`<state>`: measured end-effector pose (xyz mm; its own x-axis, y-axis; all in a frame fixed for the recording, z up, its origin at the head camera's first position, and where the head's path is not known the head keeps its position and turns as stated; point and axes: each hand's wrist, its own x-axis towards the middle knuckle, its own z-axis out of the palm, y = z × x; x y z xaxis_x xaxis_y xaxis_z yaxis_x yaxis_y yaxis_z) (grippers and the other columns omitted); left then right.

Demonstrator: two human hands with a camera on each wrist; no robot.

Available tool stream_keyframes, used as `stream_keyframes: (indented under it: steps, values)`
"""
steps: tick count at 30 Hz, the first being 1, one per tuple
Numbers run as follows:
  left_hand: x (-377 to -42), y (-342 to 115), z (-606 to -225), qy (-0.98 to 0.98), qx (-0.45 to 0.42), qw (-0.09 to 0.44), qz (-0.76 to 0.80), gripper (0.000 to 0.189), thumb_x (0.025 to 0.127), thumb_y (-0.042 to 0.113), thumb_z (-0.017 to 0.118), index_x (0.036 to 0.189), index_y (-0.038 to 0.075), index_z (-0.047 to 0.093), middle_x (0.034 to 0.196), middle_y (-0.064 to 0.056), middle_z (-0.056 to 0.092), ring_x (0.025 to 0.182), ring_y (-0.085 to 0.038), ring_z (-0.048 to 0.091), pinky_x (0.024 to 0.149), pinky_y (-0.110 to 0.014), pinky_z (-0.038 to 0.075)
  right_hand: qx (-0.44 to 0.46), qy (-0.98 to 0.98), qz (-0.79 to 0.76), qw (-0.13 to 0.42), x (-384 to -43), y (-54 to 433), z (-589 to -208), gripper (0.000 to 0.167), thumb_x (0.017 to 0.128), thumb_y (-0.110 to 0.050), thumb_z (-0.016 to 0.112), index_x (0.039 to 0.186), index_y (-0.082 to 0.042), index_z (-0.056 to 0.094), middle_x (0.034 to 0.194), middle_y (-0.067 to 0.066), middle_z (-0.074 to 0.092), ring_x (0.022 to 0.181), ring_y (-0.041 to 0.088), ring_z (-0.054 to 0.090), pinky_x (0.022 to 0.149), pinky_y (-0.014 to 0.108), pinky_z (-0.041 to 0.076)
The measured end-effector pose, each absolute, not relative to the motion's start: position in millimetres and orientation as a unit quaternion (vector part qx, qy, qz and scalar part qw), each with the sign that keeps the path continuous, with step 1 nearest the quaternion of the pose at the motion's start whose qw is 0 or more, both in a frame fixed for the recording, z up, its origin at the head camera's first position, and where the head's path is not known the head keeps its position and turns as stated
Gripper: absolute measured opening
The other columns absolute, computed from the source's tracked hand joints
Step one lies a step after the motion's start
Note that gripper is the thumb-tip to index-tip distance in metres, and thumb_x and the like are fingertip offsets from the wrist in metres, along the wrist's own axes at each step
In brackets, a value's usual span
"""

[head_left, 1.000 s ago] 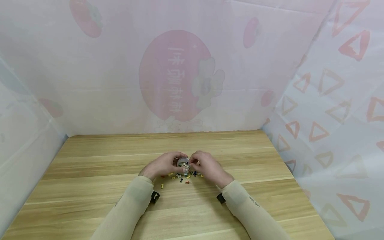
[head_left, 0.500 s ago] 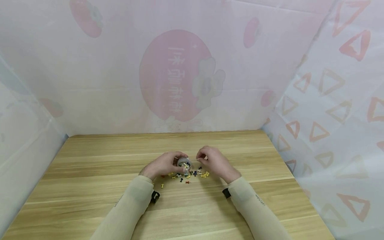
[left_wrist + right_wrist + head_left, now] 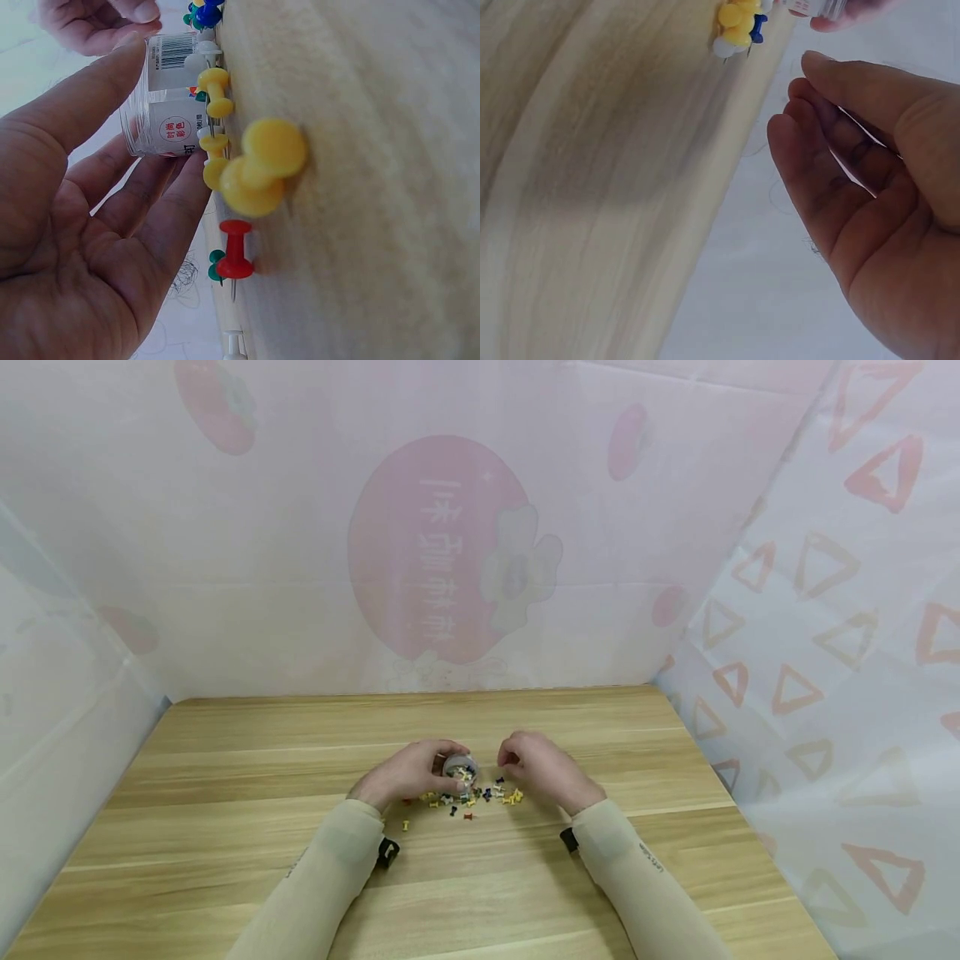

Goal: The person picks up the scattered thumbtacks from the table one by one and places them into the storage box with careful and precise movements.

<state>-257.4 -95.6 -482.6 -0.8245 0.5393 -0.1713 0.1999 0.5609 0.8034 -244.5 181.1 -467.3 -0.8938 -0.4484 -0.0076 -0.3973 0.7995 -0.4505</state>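
Observation:
My left hand [image 3: 408,771] grips a small clear plastic jar [image 3: 174,97] with a label, the thumb on one side and fingers on the other. Coloured push pins [image 3: 462,774] show in its mouth in the head view. Loose push pins lie around the jar on the table: a red push pin [image 3: 235,250], a yellow push pin [image 3: 275,148] and several more. My right hand [image 3: 546,768] hovers just right of the jar, fingers loosely bent, with nothing visible in them. Yellow push pins [image 3: 517,797] lie near it.
The wooden table [image 3: 300,727] runs back to a pale printed backdrop [image 3: 285,527], with side curtains at left and right. One yellow push pin [image 3: 406,826] lies apart, toward the front left. A black strap [image 3: 387,852] is on the left wrist.
From the jar's mouth my right hand has drawn back to the right, uncovering the pins beside it. The left hand and jar have stayed in place.

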Motion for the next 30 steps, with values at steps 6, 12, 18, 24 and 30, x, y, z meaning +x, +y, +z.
stream_keyframes:
  steps: [6, 12, 18, 24, 30]
  values:
    - [-258, -95, -483, 0.86, 0.215, 0.204, 0.415, 0.066, 0.105, 0.022, 0.092, 0.164, 0.01, 0.066, 0.151, -0.016, 0.077, 0.134, -0.032, 0.076, 0.101, -0.044, 0.064, -0.243, 0.948, -0.192, 0.075, -245, 183, -474, 0.008, 0.109, -0.004, 0.082, 0.111, -0.012, 0.084, 0.109, 0.001, 0.08, 0.1, 0.014, 0.074, 0.094, 0.039, 0.066]
    - [-258, -95, -483, 0.86, 0.217, 0.204, 0.414, 0.065, 0.105, 0.022, 0.092, 0.164, 0.01, 0.066, 0.153, -0.016, 0.076, 0.137, -0.034, 0.075, 0.104, -0.046, 0.064, -0.243, 0.948, -0.186, 0.088, -244, 182, -479, 0.006, 0.107, -0.008, 0.085, 0.109, -0.014, 0.085, 0.111, 0.001, 0.081, 0.101, 0.014, 0.074, 0.096, 0.039, 0.066]
    - [-258, -96, -483, 0.861, 0.219, 0.201, 0.412, 0.064, 0.105, 0.022, 0.092, 0.163, 0.011, 0.067, 0.153, -0.015, 0.076, 0.136, -0.032, 0.076, 0.104, -0.046, 0.064, -0.244, 0.948, -0.182, 0.088, -245, 182, -479, 0.005, 0.109, -0.009, 0.083, 0.11, -0.013, 0.085, 0.112, 0.002, 0.082, 0.102, 0.015, 0.075, 0.096, 0.039, 0.067]
    - [-258, -95, -482, 0.863, 0.219, 0.202, 0.409, 0.065, 0.105, 0.024, 0.092, 0.163, 0.012, 0.067, 0.149, -0.014, 0.078, 0.131, -0.029, 0.076, 0.1, -0.042, 0.062, -0.252, 0.948, -0.18, 0.071, -244, 180, -473, 0.007, 0.112, -0.009, 0.081, 0.112, -0.013, 0.086, 0.111, 0.001, 0.082, 0.1, 0.014, 0.075, 0.094, 0.038, 0.067]
    - [-257, -95, -482, 0.861, 0.22, 0.203, 0.412, 0.066, 0.105, 0.023, 0.092, 0.164, 0.01, 0.066, 0.151, -0.014, 0.077, 0.133, -0.03, 0.076, 0.103, -0.045, 0.063, -0.252, 0.948, -0.187, 0.057, -240, 175, -468, 0.007, 0.112, -0.011, 0.081, 0.116, -0.013, 0.085, 0.114, 0.0, 0.082, 0.104, 0.015, 0.076, 0.097, 0.039, 0.067]
